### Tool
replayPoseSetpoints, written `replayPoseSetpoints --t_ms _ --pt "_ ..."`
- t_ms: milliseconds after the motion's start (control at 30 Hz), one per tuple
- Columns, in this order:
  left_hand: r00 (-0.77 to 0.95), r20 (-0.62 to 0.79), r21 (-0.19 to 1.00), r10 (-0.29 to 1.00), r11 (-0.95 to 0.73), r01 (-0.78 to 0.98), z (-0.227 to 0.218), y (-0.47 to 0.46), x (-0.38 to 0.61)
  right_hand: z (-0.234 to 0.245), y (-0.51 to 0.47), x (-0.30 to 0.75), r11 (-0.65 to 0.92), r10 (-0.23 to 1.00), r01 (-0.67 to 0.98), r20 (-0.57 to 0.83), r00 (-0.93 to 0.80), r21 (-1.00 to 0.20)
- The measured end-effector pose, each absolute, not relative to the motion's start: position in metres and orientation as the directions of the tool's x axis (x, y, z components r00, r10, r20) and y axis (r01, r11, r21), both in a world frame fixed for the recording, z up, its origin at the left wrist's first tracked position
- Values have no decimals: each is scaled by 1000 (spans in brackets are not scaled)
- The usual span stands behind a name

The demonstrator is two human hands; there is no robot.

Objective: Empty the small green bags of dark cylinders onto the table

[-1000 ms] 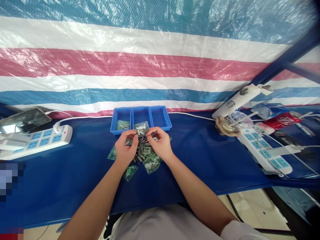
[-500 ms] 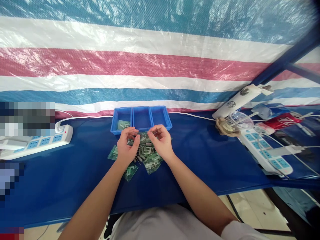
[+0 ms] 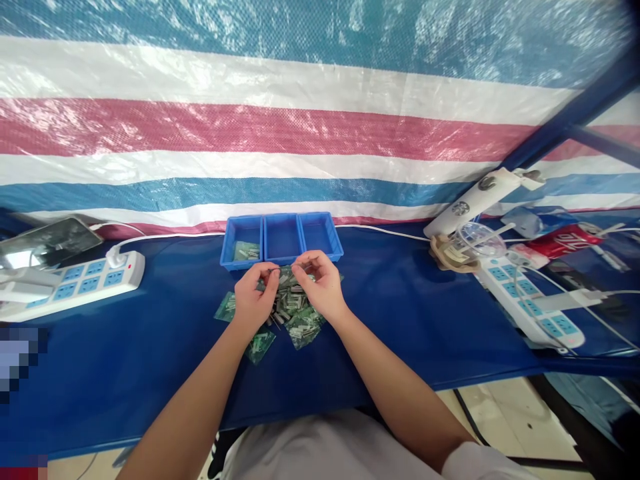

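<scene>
Over a pile of small metal parts (image 3: 290,301) and green-tinted plastic bags, my left hand (image 3: 253,291) is closed, thumb and index finger pinched together. My right hand (image 3: 323,287) faces it in a similar pinch, the fingertips a short gap away. Whatever sits between the fingers is too small to make out. Green bags of metal parts lie around the hands: one bag (image 3: 304,328) by my right wrist, another bag (image 3: 261,346) beside my left forearm. Just behind the hands stands a blue three-compartment tray (image 3: 263,235), with a green bag (image 3: 247,251) in its left compartment.
Power strips stand at the left (image 3: 115,272) and right (image 3: 530,303) of the blue table (image 3: 400,320). A tablet-like device (image 3: 60,240) rests at far left. At right are a clear plastic cup (image 3: 480,240), a white tube (image 3: 470,200), a red can (image 3: 567,241) and loose cables.
My left hand's thumb and fingers have drawn closer into a pinch, slightly lower than before. My right fingertips have moved slightly left. The tray and bags stay in place.
</scene>
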State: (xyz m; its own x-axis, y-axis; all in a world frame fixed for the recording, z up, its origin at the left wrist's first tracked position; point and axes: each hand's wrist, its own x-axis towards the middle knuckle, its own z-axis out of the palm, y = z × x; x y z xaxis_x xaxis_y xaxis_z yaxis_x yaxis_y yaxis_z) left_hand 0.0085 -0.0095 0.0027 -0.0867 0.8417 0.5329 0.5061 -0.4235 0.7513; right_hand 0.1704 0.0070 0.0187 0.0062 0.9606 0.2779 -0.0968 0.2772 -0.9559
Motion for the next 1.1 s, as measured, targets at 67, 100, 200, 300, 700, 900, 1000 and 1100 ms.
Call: replayPoseSetpoints --t_ms 67,100,200,300,700,900,1000,1100 --pt "-92 532 753 841 -421 506 2 -10 9 18 7 171 287 958 -72 287 4 -955" --pt "-92 534 752 841 -422 506 1 -10 9 18 7 171 295 955 -57 295 6 -954" --pt "-95 537 751 838 -424 506 1 -10 9 17 8 171 324 946 0 324 12 -946" --pt "-106 535 756 838 -419 503 1 -9 8 16 8 172 328 944 44 329 17 -944" --pt "-109 528 768 842 -418 485 -2 -10 8 17 5 172 296 955 32 297 7 -954" --pt "-113 514 773 850 -402 491 0 -10 8 16 5 172 278 960 28 279 3 -960" --pt "-113 512 769 851 -397 501 1 -11 8 15 5 172 276 961 28 276 3 -961" --pt "-116 518 769 848 -401 498 2 -11 8 15 5 172 289 957 28 289 4 -957"
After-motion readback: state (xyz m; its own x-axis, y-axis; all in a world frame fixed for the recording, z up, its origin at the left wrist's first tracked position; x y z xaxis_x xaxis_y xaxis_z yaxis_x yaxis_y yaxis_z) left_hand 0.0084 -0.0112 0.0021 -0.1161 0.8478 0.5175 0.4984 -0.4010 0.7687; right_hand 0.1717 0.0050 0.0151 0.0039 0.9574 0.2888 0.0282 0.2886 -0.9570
